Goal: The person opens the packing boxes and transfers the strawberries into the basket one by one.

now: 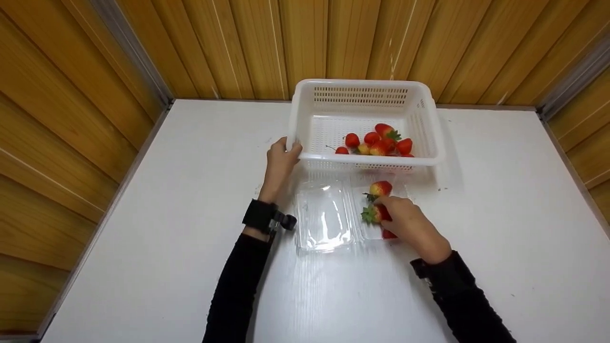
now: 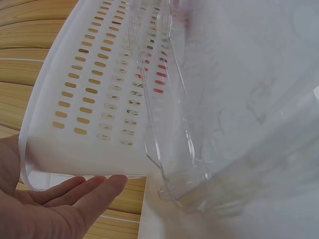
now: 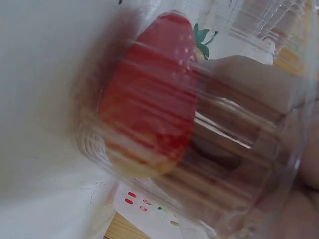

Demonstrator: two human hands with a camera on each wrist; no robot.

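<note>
My left hand [image 1: 280, 164] grips the near left corner of a white plastic basket [image 1: 367, 159], thumb at the rim and fingers against its outer side. Red strawberries and cherries, some hidden by the front wall, lie inside it. In front of the basket is a clear plastic clamshell box [image 1: 356, 224], hinged wide. Down in its right half, my right hand [image 1: 412, 226] holds a strawberry [image 1: 377, 214] with green leaves. Another strawberry [image 1: 381, 188] lies just beyond the fingers. Through the box wall, the right wrist view shows a large strawberry [image 3: 149, 94] beside the hand.
The clamshell's left half [image 1: 325, 214] lies flat on the white table [image 1: 190, 228], close to the left wrist. Behind the basket stands a wood-panelled wall [image 1: 305, 43]; more panels border the table at the left and right.
</note>
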